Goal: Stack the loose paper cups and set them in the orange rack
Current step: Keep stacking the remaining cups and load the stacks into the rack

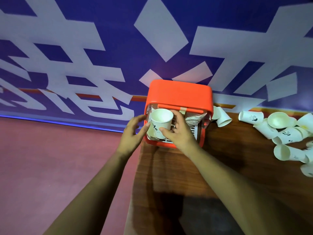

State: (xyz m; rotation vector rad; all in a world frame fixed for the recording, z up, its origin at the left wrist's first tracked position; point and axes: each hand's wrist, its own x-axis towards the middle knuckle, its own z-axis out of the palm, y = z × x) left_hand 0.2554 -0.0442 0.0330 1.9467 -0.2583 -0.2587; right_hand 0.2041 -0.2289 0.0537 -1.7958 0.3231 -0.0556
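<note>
The orange rack (179,94) stands at the left end of the wooden table (220,158), its front open towards me. My right hand (177,133) grips a white paper cup (161,122) with black print, mouth up, at the rack's left opening. More cups seem nested under it. My left hand (133,134) is beside the rack's left wall, fingers relaxed, fingertips near the cup; whether they touch it I cannot tell. A lying stack of cups (194,118) shows inside the rack on the right.
Several loose white cups (284,133) lie scattered on the table's right side, some with panda prints. Two more cups (221,116) lie just right of the rack. A blue and white wall stands close behind. Red floor lies left of the table edge.
</note>
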